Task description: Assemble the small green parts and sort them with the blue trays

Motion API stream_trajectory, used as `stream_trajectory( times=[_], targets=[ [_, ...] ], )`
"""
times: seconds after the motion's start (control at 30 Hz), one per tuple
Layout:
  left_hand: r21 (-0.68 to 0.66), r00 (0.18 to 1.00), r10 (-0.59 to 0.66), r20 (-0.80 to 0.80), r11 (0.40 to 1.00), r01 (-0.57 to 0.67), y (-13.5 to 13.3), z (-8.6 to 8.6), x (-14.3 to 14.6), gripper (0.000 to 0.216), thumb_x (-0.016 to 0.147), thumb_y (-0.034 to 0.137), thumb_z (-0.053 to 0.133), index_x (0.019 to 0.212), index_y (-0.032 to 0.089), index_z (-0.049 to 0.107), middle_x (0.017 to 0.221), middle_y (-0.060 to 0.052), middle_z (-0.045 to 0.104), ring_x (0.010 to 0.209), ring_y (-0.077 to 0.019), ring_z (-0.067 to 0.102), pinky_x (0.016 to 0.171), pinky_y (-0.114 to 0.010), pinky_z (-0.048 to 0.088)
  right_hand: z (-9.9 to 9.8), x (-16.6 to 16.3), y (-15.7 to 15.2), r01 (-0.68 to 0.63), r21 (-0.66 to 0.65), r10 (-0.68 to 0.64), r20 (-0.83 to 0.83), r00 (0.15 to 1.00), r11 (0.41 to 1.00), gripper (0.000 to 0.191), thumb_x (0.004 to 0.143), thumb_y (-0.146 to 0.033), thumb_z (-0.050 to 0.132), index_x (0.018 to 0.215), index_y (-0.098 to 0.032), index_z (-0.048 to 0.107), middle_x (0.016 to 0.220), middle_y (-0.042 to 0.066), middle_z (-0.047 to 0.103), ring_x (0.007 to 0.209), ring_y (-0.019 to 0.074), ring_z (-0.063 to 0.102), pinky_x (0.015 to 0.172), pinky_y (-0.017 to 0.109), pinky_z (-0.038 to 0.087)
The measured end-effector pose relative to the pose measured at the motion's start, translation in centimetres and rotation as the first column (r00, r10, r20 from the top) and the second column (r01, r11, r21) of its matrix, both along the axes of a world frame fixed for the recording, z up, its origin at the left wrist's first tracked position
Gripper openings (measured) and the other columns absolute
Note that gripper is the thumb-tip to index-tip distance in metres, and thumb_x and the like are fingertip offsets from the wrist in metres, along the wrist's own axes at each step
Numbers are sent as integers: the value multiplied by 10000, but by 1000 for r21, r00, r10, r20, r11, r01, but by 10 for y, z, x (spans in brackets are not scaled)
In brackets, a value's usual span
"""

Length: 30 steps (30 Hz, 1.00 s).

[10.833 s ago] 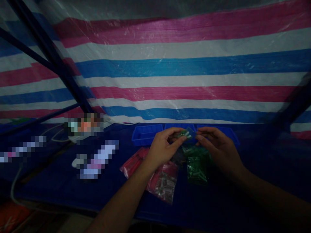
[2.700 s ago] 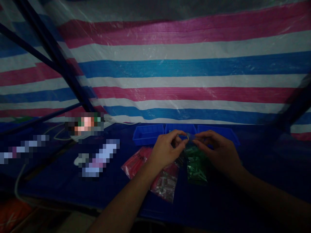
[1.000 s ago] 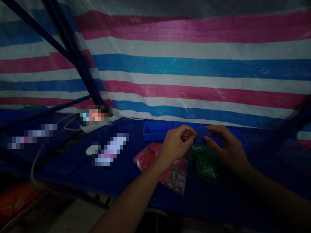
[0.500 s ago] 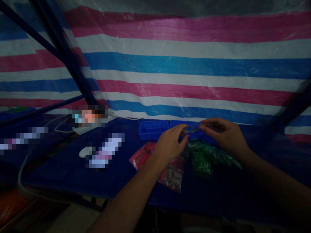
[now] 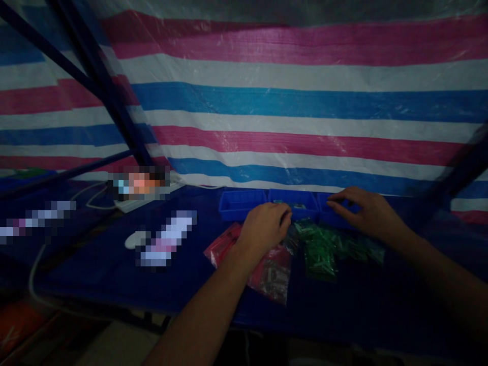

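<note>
My left hand [image 5: 267, 229] hovers with its fingers curled under, just above the clear bags of small red parts [image 5: 272, 272] and in front of the middle blue tray [image 5: 293, 199]. Whatever those fingers hold is hidden. My right hand [image 5: 362, 213] reaches over the right blue tray [image 5: 341, 217], fingers stretched out and slightly apart, with nothing visible in them. A bag of small green parts [image 5: 320, 249] lies between my two hands. Something small and greenish [image 5: 299, 206] lies in the middle tray.
A third blue tray [image 5: 242, 203] stands at the left of the row on the dark blue table [image 5: 95, 264]. A white power strip [image 5: 125, 204], cables and a small white object [image 5: 132, 239] lie at the left. A striped tarpaulin [image 5: 290, 101] hangs behind; dark frame bars [image 5: 102, 96] cross at the upper left.
My hands, which were together pinching a small part over the middle tray, have separated. The right hand moved right over the right tray; the left dropped towards the bags.
</note>
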<state>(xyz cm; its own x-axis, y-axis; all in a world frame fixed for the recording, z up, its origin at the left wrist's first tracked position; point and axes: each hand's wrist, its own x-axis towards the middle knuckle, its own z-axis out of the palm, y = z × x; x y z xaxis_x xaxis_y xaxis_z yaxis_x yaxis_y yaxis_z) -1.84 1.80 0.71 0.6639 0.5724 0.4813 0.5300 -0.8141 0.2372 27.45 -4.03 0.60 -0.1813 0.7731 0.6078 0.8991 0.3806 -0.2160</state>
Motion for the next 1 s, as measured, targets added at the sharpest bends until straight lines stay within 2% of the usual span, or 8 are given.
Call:
stream_trajectory(
  times=[0.07,0.13,0.23,0.33,0.47,0.63,0.8,1.0],
  targets=[
    [20,999,35,3,999,-35,1,1,-2,212,1007,281,533,1059,211,727,913,-67,757,858,-228,709,795,-349,547,-1,-14,-6,-45,27,45,3,999,999,215,975,-396,630,1064,-257,767,999,65,782,910,268,719,837,438,555],
    [50,996,91,-10,995,-90,2,2,-3,229,1022,309,520,1071,205,718,896,-73,747,824,-225,704,763,-338,543,-1,-34,-12,-138,-17,139,24,990,990,177,984,-368,637,1073,-273,758,990,60,774,936,263,704,839,430,561],
    [96,987,149,-61,985,-143,0,4,-2,274,1050,334,478,1105,186,702,880,-88,735,795,-226,703,747,-338,547,-5,-66,-20,-314,-143,328,86,941,938,139,988,-309,653,1090,-266,737,1058,63,770,1015,260,680,874,429,573],
    [115,987,141,-80,985,-131,-5,7,2,306,1074,333,421,1173,188,672,907,-89,736,820,-232,711,775,-353,561,-11,-85,-22,-418,-147,435,116,893,897,114,975,-246,673,1059,-255,749,1135,61,763,1113,264,657,970,458,553],
    [112,995,68,-75,992,-59,-11,6,7,308,1081,329,402,1173,196,664,954,-85,738,897,-232,716,843,-364,567,-23,-89,-22,-358,-111,370,110,923,927,178,958,-155,670,1087,-245,755,1099,75,763,1104,265,654,946,450,565],
    [76,998,-15,-60,997,20,-13,2,9,264,1057,290,449,1141,194,681,981,-85,742,934,-223,709,869,-358,563,-32,-88,-23,-285,-108,297,116,948,952,144,943,-165,686,1068,-228,723,1077,79,750,1045,275,661,912,463,552],
    [40,998,-42,-35,998,44,-14,0,11,222,1034,256,493,1124,196,687,992,-80,740,942,-216,703,888,-353,556,-30,-93,-24,-249,-89,256,92,962,965,138,942,-116,632,1027,-206,693,1061,101,740,1006,275,657,892,459,541],
    [57,999,-42,-23,997,43,-13,-2,12,218,1039,262,487,1098,197,686,991,-79,740,963,-232,700,890,-362,550,-27,-96,-24,-258,-103,268,94,959,961,206,894,-149,693,1091,-210,683,1131,111,735,1053,299,646,920,479,525]
  ],
)
